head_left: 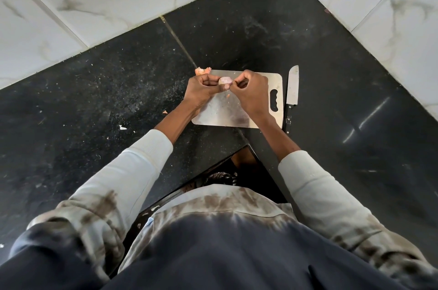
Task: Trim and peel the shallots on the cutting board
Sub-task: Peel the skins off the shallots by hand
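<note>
A pale pink shallot [224, 80] is held above the steel cutting board [220, 109]. My left hand [201, 89] grips it from the left with curled fingers and thumb. My right hand [251, 90] pinches a thin strip of skin at the shallot's right end. A small bit of peel [228, 95] hangs just under the shallot. A knife [292, 90] lies on the counter along the board's right edge, blade pointing away from me.
Orange peel scraps [202, 71] lie at the board's far left corner, with more flecks [122, 127] on the black counter [94, 100] to the left. White marble tile walls [118, 5] close the corner behind. The counter's inner corner edge [247, 146] is just before my body.
</note>
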The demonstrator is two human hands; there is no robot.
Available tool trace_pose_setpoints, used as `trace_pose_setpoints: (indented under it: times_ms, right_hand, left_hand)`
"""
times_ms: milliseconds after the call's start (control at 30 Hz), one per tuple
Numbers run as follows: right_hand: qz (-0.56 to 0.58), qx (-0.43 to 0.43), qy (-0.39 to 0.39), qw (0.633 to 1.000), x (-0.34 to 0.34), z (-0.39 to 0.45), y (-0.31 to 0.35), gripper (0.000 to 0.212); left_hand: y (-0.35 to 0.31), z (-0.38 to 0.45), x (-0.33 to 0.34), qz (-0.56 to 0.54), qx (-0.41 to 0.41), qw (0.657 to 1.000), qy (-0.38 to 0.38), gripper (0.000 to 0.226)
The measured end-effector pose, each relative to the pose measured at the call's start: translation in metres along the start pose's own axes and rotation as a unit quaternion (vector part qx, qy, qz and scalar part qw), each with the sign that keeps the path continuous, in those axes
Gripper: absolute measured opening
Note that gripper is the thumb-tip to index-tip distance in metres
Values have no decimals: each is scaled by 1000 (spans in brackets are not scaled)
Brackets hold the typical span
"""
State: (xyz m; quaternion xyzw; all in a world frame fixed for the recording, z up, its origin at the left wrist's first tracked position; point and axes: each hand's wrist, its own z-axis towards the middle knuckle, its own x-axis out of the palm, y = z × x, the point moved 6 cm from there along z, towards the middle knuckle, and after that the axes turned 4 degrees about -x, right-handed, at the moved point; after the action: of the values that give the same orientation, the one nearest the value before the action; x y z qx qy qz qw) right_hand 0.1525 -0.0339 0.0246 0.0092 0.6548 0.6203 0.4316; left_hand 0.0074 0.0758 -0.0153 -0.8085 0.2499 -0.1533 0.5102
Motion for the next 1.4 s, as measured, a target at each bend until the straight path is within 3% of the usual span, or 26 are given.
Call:
trace_pose_setpoints:
  times_ms: [233, 600, 700, 833, 1133, 1400]
  right_hand:
    - [-4, -5, -7, 1000, 0, -1, 4, 20]
    - [19, 19, -1, 1000, -2, 0, -6, 19]
    - [40, 38, 7, 998, -3, 2, -12, 10]
    - [80, 75, 14, 994, -2, 5, -21, 20]
    - [96, 46, -10, 994, -2, -1, -13, 21]
    - [96, 119, 22, 988, 7, 4, -18, 21]
  left_hand:
    - [3, -1, 2, -26, -9, 999, 17, 31]
    - [6, -2, 9, -78, -38, 992, 89, 38]
    - [11, -1, 7, -95, -53, 990, 86, 38]
    - [17, 0, 6, -107, -70, 988, 82, 32]
    - [10, -4, 8, -97, -61, 991, 66, 32]
    - [6, -1, 9, -130, -61, 988, 54, 31]
